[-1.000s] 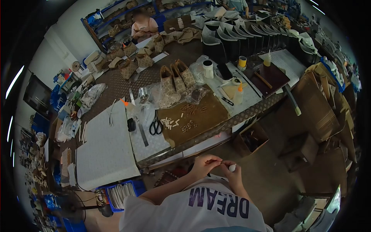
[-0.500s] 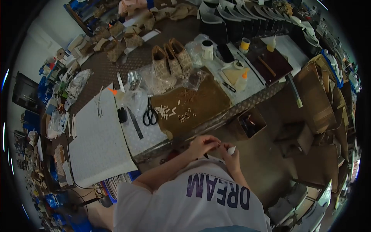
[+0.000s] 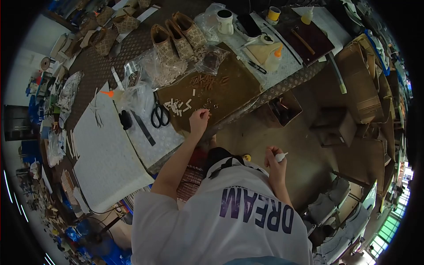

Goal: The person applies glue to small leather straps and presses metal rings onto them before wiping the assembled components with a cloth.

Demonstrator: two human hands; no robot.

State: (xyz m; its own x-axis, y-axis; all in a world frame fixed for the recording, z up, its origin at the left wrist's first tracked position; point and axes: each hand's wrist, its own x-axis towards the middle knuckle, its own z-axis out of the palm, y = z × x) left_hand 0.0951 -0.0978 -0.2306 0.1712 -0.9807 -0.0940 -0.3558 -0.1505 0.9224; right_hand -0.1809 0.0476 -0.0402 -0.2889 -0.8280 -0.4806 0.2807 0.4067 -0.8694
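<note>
My left hand (image 3: 200, 120) is at the front edge of the brown mat (image 3: 238, 92), fingers pinched together beside the small metal rings (image 3: 211, 104). Whatever lies between those fingertips is too small to make out. Just left of it lie several short white strips (image 3: 176, 107). Off the table, in front of my body, my right hand (image 3: 276, 165) is wrapped round a small white nozzle bottle (image 3: 281, 157), whose tip points right. Small brown strips (image 3: 207, 81) are scattered farther back on the mat.
Black scissors (image 3: 159, 114) and a metal ruler (image 3: 143, 128) lie left of the mat. Patterned shoes (image 3: 179, 37) stand behind it, near a white mug (image 3: 225, 22). A hammer (image 3: 303, 42) rests on a dark board. An open box (image 3: 282, 110) stands below the table edge.
My hands, together in front of my body before, are now apart. The left has reached forward to the mat; the right has shifted slightly right with the bottle. The view has turned a little.
</note>
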